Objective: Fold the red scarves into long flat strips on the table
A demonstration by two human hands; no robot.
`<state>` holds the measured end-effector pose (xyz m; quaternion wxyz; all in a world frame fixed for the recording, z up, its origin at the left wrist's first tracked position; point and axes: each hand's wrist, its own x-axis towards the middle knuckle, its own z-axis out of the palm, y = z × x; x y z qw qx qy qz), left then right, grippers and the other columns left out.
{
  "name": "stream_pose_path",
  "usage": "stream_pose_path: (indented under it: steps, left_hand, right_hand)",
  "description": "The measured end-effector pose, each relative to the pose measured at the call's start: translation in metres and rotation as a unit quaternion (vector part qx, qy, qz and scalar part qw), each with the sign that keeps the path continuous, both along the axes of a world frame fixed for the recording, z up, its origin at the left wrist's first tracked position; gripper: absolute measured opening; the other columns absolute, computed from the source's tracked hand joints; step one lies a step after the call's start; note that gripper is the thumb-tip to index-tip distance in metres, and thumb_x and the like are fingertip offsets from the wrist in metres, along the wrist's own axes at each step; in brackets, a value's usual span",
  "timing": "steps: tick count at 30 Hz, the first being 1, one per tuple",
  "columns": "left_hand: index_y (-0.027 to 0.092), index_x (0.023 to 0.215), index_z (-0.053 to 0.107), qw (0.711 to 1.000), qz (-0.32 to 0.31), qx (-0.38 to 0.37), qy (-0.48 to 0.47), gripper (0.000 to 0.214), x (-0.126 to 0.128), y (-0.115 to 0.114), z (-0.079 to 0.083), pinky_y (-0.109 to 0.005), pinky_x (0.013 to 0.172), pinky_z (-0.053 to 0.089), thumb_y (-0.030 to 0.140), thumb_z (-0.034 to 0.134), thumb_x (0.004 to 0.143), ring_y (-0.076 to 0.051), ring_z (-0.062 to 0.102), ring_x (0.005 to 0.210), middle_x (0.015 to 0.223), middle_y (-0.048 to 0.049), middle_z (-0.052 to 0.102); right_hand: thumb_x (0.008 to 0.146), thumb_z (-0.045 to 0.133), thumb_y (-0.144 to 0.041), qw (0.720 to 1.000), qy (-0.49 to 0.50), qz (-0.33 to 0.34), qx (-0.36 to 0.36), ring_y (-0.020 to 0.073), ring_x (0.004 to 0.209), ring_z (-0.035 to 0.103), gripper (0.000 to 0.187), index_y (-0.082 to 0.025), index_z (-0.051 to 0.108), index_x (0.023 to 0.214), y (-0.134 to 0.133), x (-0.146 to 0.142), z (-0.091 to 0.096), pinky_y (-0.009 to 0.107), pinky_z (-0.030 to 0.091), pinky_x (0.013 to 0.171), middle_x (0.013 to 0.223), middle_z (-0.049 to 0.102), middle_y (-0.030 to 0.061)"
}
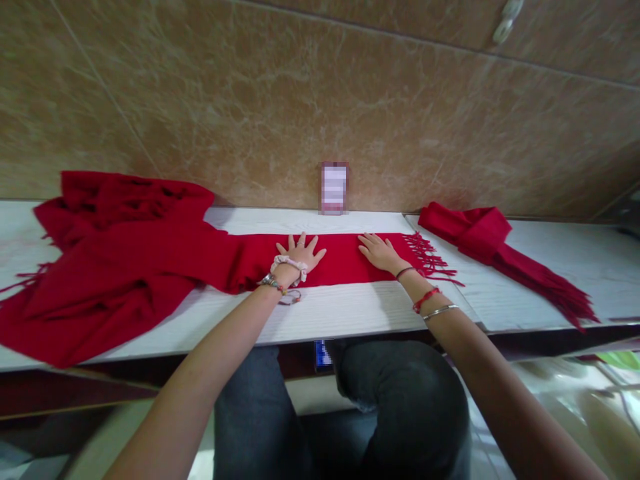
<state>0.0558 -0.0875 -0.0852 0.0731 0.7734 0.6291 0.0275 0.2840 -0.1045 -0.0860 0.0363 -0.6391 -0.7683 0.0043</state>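
A long red scarf (340, 260) lies spread along a white table (345, 313), its fringed end toward the right. My left hand (300, 255) rests on it with fingers spread wide, where the smooth stretch meets the wrinkled part. Nearer the fringe, my right hand (379, 253) lies flat on the cloth, fingers extended. Neither hand grasps anything. To the left, the red cloth runs into a large rumpled heap (120, 267); whether it is all one piece I cannot tell.
Another red scarf (493, 240), folded over on itself, lies on the table at the right. A phone-like object with a blurred face (335, 189) leans against the brown marbled wall (250, 100). My knees (400, 380) are under the table's front edge.
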Motion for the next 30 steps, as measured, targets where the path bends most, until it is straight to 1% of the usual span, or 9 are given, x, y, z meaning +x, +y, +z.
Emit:
stream_pose_path:
  steps: [12,19,24,26,28,30]
  left_hand:
    - [0.032,0.138,0.023,1.000,0.002,0.007,0.005,0.065,0.000,0.003,-0.003,-0.065,0.098,0.008,0.063,0.016,0.081,-0.039,0.007,0.132,0.148,-0.0023,0.013]
    - [0.032,0.138,0.024,1.000,-0.001,0.003,0.005,0.064,0.000,0.003,-0.002,-0.066,0.098,0.008,0.062,0.016,0.082,-0.039,0.006,0.132,0.148,-0.0030,0.013]
    - [0.032,0.138,0.023,1.000,-0.006,0.006,0.002,0.065,-0.001,0.003,-0.002,-0.066,0.098,0.008,0.062,0.016,0.081,-0.039,0.006,0.132,0.148,-0.0038,0.013]
    - [0.031,0.138,0.023,1.000,-0.004,0.007,0.003,0.065,-0.001,0.003,-0.003,-0.066,0.098,0.008,0.063,0.015,0.081,-0.040,0.006,0.131,0.148,-0.0037,0.013]
    - [0.031,0.138,0.023,1.000,-0.001,0.008,0.003,0.066,-0.001,0.003,-0.003,-0.066,0.098,0.007,0.063,0.015,0.081,-0.040,0.006,0.131,0.148,-0.0036,0.012]
    - [0.032,0.138,0.023,1.000,0.000,0.005,0.001,0.067,-0.002,0.003,-0.003,-0.066,0.098,0.007,0.064,0.015,0.081,-0.040,0.005,0.132,0.148,-0.0032,0.011]
  right_hand:
    - [0.092,0.023,-0.037,1.000,0.003,-0.005,0.013,0.0231,0.130,0.024,0.047,-0.021,0.034,0.134,0.000,0.000,-0.002,0.052,0.024,0.101,0.143,0.030,0.0067]
    - [0.091,0.024,-0.038,1.000,0.007,-0.007,0.010,0.0228,0.131,0.023,0.046,-0.024,0.034,0.135,0.001,0.001,-0.003,0.052,0.024,0.101,0.143,0.030,0.0058]
    - [0.091,0.023,-0.038,1.000,0.012,-0.003,0.013,0.0233,0.130,0.025,0.047,-0.022,0.034,0.134,0.001,-0.001,-0.002,0.052,0.024,0.101,0.142,0.031,0.0070]
    - [0.091,0.023,-0.039,1.000,0.011,-0.004,0.008,0.0246,0.131,0.023,0.048,-0.023,0.033,0.135,0.002,0.000,-0.002,0.055,0.023,0.100,0.143,0.029,0.0071]
    - [0.091,0.023,-0.041,1.000,0.007,-0.006,0.006,0.0278,0.132,0.018,0.049,-0.025,0.029,0.137,0.003,0.003,-0.001,0.061,0.021,0.098,0.145,0.024,0.0061]
    - [0.090,0.022,-0.042,1.000,0.001,-0.006,-0.014,0.0307,0.132,0.015,0.050,-0.028,0.025,0.138,0.004,0.009,0.001,0.066,0.018,0.096,0.147,0.020,0.0043]
